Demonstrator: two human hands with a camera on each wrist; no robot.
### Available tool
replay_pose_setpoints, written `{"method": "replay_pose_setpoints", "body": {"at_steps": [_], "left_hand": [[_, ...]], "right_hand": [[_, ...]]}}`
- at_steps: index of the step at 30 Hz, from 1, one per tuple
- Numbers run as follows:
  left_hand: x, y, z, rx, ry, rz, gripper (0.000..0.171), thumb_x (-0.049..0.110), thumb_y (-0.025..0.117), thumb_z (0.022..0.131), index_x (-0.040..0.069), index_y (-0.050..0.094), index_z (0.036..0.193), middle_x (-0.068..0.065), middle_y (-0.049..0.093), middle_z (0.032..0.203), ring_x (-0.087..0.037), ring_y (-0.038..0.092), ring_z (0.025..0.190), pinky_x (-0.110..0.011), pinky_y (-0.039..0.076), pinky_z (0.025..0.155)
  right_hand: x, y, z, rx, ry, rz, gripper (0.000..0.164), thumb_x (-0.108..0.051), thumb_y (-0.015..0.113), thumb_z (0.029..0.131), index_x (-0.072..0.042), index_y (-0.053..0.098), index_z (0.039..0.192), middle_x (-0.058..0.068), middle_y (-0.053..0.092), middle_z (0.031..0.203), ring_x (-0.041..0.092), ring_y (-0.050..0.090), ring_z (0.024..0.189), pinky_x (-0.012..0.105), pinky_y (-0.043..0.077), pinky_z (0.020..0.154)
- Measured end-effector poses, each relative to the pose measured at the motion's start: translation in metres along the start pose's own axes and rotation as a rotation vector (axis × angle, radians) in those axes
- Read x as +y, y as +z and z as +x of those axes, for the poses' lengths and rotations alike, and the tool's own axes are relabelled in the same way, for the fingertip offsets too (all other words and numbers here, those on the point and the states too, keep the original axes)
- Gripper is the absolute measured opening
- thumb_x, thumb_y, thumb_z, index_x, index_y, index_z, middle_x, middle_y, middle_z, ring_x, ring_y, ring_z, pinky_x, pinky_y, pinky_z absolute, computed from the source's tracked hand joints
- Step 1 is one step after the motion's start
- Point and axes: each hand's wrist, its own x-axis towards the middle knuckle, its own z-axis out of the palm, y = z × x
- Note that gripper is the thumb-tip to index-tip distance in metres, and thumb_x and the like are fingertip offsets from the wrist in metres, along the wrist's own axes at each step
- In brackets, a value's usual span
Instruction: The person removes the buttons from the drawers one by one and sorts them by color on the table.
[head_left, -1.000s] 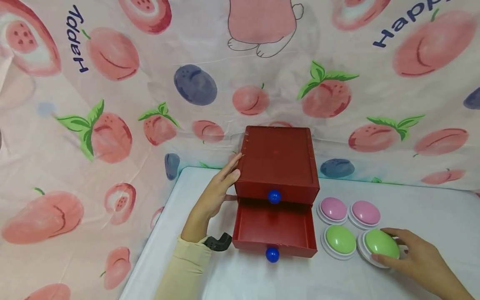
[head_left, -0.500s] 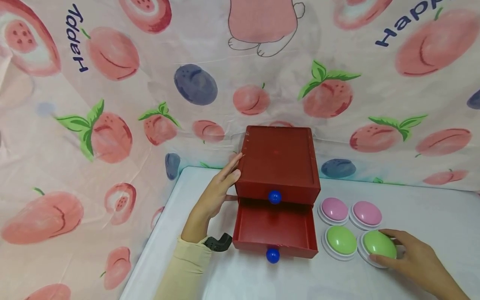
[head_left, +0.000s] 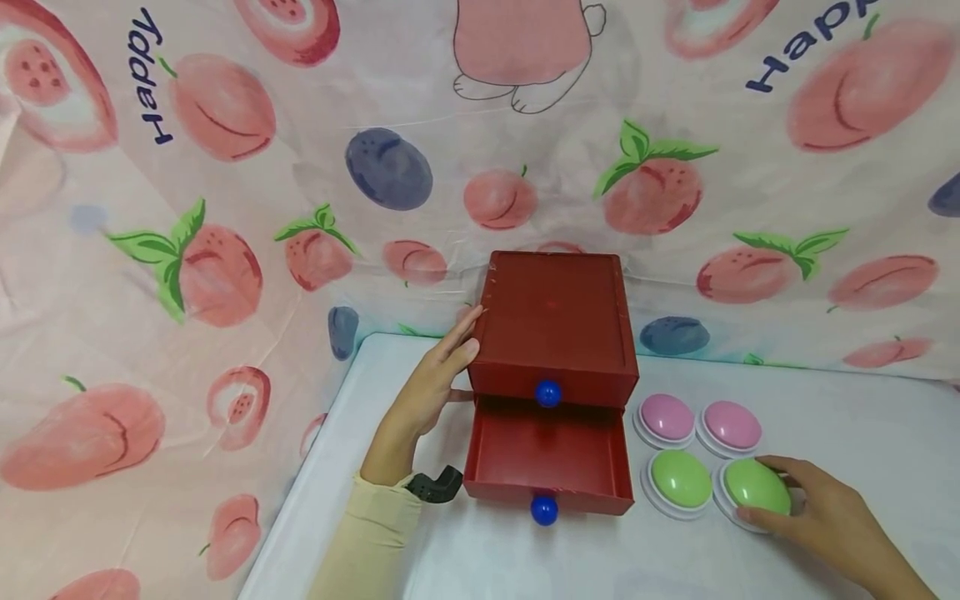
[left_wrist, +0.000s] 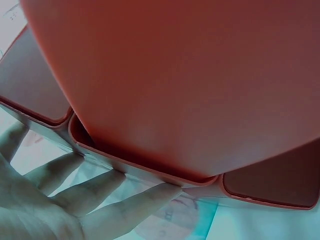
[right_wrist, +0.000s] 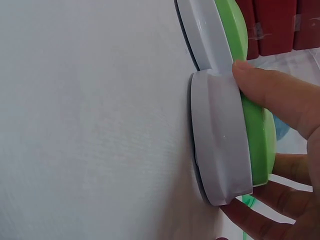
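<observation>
Green domed button point(head_left: 757, 486) on the white table point(head_left: 675, 567), beside a second green button point(head_left: 681, 479), held between thumb and fingers of the right hand point(head_left: 828, 512); the left hand point(head_left: 427, 387), fingers extended, touches the red drawer unit point(head_left: 555, 317).

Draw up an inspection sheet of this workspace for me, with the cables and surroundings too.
Surface: white tabletop.
Job's things: red cabinet, lower drawer pulled out, upper drawer shut; beside it two pink-topped discs and two green-topped discs.
Clutter: nothing seen.
Hands: left hand touches the cabinet's side; right hand grips the green-topped disc farther from the cabinet.
Cables: nothing seen.
Surroundings: fruit-print cloth behind.
</observation>
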Motion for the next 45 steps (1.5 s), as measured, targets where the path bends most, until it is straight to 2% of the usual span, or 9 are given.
{"method": "replay_pose_setpoints", "body": {"at_steps": [8,13,16,20,23,28,34,39,45], "left_hand": [[-0.001,-0.001,0.000,0.001,0.003,-0.010,0.052,0.038,0.049,0.105,0.048,0.036,0.155,0.005,0.024,0.168,-0.033,0.032,0.151,-0.071,0.049,0.095],[0.000,0.000,0.000,-0.005,0.003,-0.008,0.053,0.039,0.050,0.105,0.048,0.036,0.155,0.005,0.023,0.168,-0.033,0.031,0.151,-0.072,0.048,0.096],[0.000,-0.001,0.001,-0.001,0.005,-0.006,0.052,0.039,0.050,0.105,0.048,0.036,0.155,0.005,0.023,0.168,-0.032,0.031,0.151,-0.072,0.048,0.096],[0.000,-0.002,0.001,0.005,0.003,-0.006,0.052,0.039,0.050,0.105,0.049,0.037,0.154,0.006,0.024,0.168,-0.032,0.032,0.151,-0.071,0.049,0.095],[0.000,-0.002,0.000,0.002,0.002,-0.009,0.052,0.039,0.050,0.105,0.049,0.036,0.155,0.006,0.025,0.167,-0.033,0.032,0.151,-0.071,0.049,0.095],[0.000,-0.002,0.000,-0.002,0.006,-0.012,0.052,0.038,0.050,0.106,0.048,0.036,0.155,0.005,0.025,0.167,-0.033,0.032,0.151,-0.071,0.049,0.095],[0.000,-0.002,0.000,0.003,-0.001,-0.013,0.052,0.038,0.050,0.106,0.049,0.036,0.155,0.005,0.025,0.167,-0.034,0.032,0.151,-0.071,0.049,0.095],[0.000,-0.001,-0.001,0.003,-0.004,-0.011,0.052,0.039,0.050,0.105,0.049,0.036,0.155,0.005,0.025,0.168,-0.034,0.032,0.151,-0.071,0.048,0.096],[0.000,-0.001,0.000,-0.002,-0.001,-0.012,0.052,0.039,0.050,0.105,0.049,0.036,0.155,0.005,0.024,0.168,-0.033,0.032,0.151,-0.071,0.049,0.095]], "right_hand": [[-0.002,0.001,-0.003,0.054,-0.062,-0.007,0.101,-0.064,0.083,0.074,0.003,0.049,0.141,0.035,0.055,0.131,0.048,0.060,0.109,0.066,0.049,0.084],[-0.022,0.001,-0.011,0.225,-0.161,-0.002,0.085,-0.051,0.088,0.074,-0.004,0.055,0.137,0.032,0.055,0.131,0.052,0.050,0.116,0.071,0.042,0.088],[-0.046,-0.003,-0.016,0.331,-0.225,0.029,0.072,-0.043,0.089,0.075,-0.010,0.061,0.132,0.026,0.060,0.129,0.046,0.049,0.116,0.068,0.040,0.088],[-0.080,-0.009,-0.024,0.447,-0.328,0.075,0.059,-0.034,0.092,0.074,-0.020,0.069,0.126,0.009,0.070,0.118,0.016,0.053,0.111,0.032,0.046,0.093],[-0.104,-0.010,-0.030,0.495,-0.421,0.078,0.057,-0.030,0.095,0.068,-0.026,0.073,0.120,-0.004,0.071,0.109,-0.008,0.051,0.099,0.001,0.037,0.082],[-0.137,-0.008,-0.036,0.447,-0.555,0.129,0.056,-0.024,0.096,0.066,-0.030,0.073,0.117,-0.013,0.070,0.108,-0.008,0.056,0.098,-0.002,0.040,0.089],[-0.166,-0.002,-0.039,0.327,-0.599,0.171,0.052,-0.035,0.091,0.075,-0.032,0.070,0.123,-0.020,0.068,0.106,-0.004,0.055,0.081,0.005,0.049,0.070],[-0.178,0.006,-0.036,0.268,-0.642,0.222,0.047,-0.035,0.088,0.079,-0.029,0.071,0.123,-0.015,0.070,0.107,-0.006,0.054,0.075,0.013,0.050,0.063],[-0.183,0.014,-0.031,0.225,-0.648,0.168,0.040,-0.037,0.085,0.082,-0.033,0.073,0.120,-0.027,0.061,0.088,-0.008,0.047,0.072,0.017,0.047,0.060]]}}
